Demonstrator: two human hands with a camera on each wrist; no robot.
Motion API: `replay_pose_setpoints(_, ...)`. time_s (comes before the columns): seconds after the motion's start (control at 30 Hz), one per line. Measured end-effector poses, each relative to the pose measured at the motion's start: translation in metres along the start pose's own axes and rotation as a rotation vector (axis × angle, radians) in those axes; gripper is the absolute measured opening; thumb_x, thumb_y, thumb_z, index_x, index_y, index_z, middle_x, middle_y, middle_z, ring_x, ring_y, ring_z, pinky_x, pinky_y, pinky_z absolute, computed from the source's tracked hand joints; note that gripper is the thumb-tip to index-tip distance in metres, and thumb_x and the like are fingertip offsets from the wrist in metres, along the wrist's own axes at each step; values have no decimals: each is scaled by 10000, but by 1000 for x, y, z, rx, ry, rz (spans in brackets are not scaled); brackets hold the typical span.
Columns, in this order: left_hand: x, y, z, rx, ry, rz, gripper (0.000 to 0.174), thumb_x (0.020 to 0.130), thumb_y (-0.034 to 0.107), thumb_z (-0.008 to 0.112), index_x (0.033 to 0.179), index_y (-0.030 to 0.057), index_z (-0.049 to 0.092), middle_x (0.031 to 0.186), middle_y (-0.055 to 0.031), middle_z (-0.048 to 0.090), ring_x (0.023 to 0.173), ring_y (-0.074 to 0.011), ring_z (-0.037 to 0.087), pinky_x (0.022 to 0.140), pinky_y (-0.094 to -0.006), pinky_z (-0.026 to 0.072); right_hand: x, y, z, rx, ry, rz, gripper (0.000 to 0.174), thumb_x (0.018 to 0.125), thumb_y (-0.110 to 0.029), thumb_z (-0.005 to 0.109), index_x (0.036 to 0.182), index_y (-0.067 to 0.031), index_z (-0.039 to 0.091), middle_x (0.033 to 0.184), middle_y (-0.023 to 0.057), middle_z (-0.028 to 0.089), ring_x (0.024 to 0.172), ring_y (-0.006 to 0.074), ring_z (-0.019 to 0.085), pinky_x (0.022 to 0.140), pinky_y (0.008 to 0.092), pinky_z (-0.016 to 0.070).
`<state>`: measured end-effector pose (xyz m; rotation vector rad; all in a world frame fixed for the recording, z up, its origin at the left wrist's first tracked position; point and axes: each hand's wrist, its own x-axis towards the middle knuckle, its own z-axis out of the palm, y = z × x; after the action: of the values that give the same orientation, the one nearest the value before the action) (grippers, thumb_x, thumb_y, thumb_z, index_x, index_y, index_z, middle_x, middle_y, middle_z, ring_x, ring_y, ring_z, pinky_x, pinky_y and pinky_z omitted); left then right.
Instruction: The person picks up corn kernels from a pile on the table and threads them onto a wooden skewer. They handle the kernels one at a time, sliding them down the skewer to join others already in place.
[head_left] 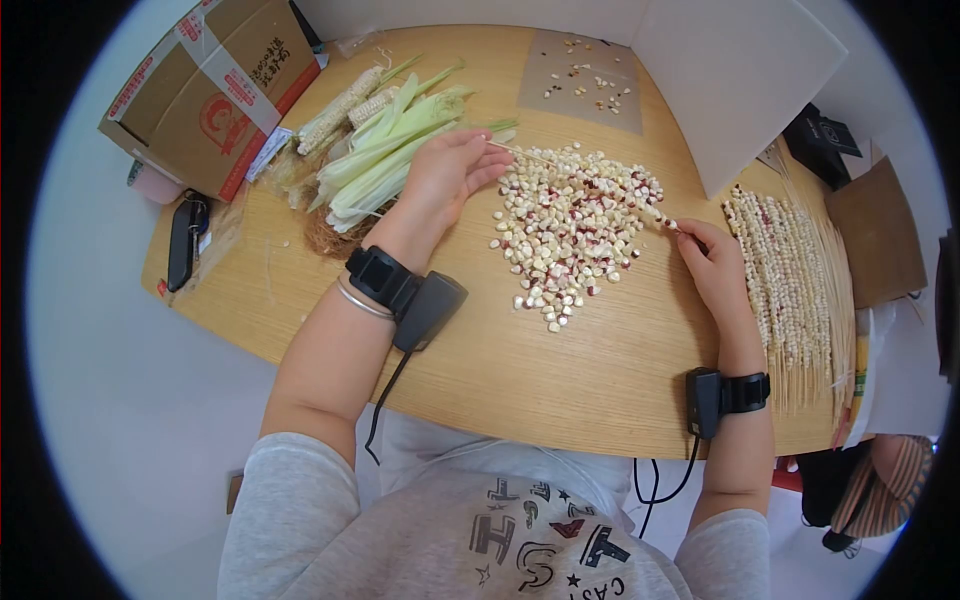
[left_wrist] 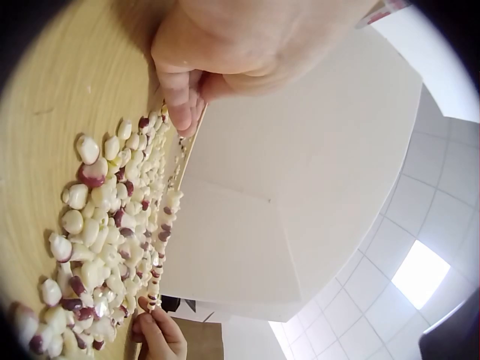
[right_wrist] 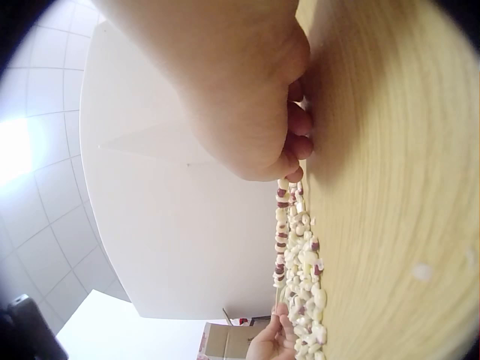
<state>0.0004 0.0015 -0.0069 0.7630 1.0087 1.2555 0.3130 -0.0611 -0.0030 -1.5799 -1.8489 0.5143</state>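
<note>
Likely stringing step: left of loose cream-and-maroon kernel pile [head_left: 570, 230], left hand [head_left: 458, 170] pinches thin pale stick [head_left: 522, 154]; right of pile, right hand [head_left: 715, 265] pinches kernel-strung end [head_left: 653, 212]. Next probably needs steady stick.

cream-and-maroon kernels [head_left: 570, 235], pale green husks [head_left: 392, 165], tan wood-grained table [head_left: 600, 385]

Bright, even indoor light fills all 3 views, and in the 2 wrist views a ceiling light [left_wrist: 421, 274] burns out to plain white, with hazy glare around it in the right wrist view. Soft shadow lies on the table [head_left: 600, 400] beside the right hand [right_wrist: 232, 90]. Wide-angle distortion bows the table's edge in the head view, dark corners frame every view, and the nearest kernels [left_wrist: 54, 318] look blurred in the left wrist view.
</note>
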Motion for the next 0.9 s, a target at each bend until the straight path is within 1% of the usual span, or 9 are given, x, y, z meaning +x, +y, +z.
replay_pose_setpoints(0.27, -2, -1, 2, 15, -5, -11, 216, 889, 61, 454, 1070, -57, 464, 936, -180, 588, 851, -224, 608, 743, -278, 522, 0, 3, 1, -3, 5, 4, 201, 804, -109, 559, 951, 19, 610, 839, 143, 632, 725, 196, 591, 660, 269, 448)
replay_pose_setpoints(0.37, -2, 1, 2, -15, -28, -17, 210, 884, 62, 464, 1058, -57, 469, 930, -175, 590, 852, -223, 607, 742, -281, 522, 0, 6, 2, -3, 16, -5, 204, 804, -110, 557, 955, 16, 609, 850, 143, 632, 731, 202, 594, 664, 275, 450)
replay_pose_setpoints(0.43, -2, 3, 1, -54, -83, -23, 226, 878, 54, 470, 1073, -57, 457, 950, -183, 582, 873, -235, 603, 749, -290, 524, 0, 2, 0, -12, 0, 9, 205, 804, -112, 556, 958, 11, 611, 858, 146, 632, 742, 212, 598, 675, 276, 452)
replay_pose_setpoints(0.47, -2, 3, 2, -54, -82, -22, 226, 878, 54, 470, 1073, -57, 457, 950, -183, 582, 873, -235, 603, 749, -290, 524, 0, 3, 1, -12, 0, 8, 205, 804, -112, 556, 958, 11, 611, 858, 146, 632, 742, 212, 598, 675, 276, 452)
replay_pose_setpoints(0.53, -4, 4, 4, -181, -66, -11, 222, 868, 37, 473, 1069, -54, 447, 972, -193, 570, 898, -249, 596, 754, -301, 527, 1, 6, 2, -5, 6, -7, 205, 805, -110, 554, 960, 10, 611, 862, 147, 633, 757, 219, 600, 685, 275, 452)
replay_pose_setpoints(0.67, -1, 2, 1, -206, -26, -2, 209, 863, 26, 473, 1058, -44, 442, 981, -196, 561, 914, -258, 592, 762, -308, 527, 0, 2, 0, -9, -2, 4, 207, 806, -115, 553, 959, 11, 610, 867, 147, 633, 768, 225, 601, 696, 279, 452)
replay_pose_setpoints(0.77, 0, 2, 1, -226, -43, 4, 187, 860, 28, 483, 1031, -40, 452, 964, -190, 565, 901, -255, 594, 753, -306, 530, 0, 2, 0, 14, -11, -25, 208, 806, -117, 553, 960, 11, 610, 872, 148, 633, 776, 230, 601, 704, 283, 453)
replay_pose_setpoints(0.9, -3, 3, 4, -168, -22, 42, 179, 856, 62, 510, 1003, -35, 480, 914, -160, 584, 848, -221, 603, 725, -287, 528, 0, 4, 1, 10, -1, -24, 208, 803, -106, 552, 964, 14, 607, 880, 149, 632, 786, 231, 601, 708, 282, 452)
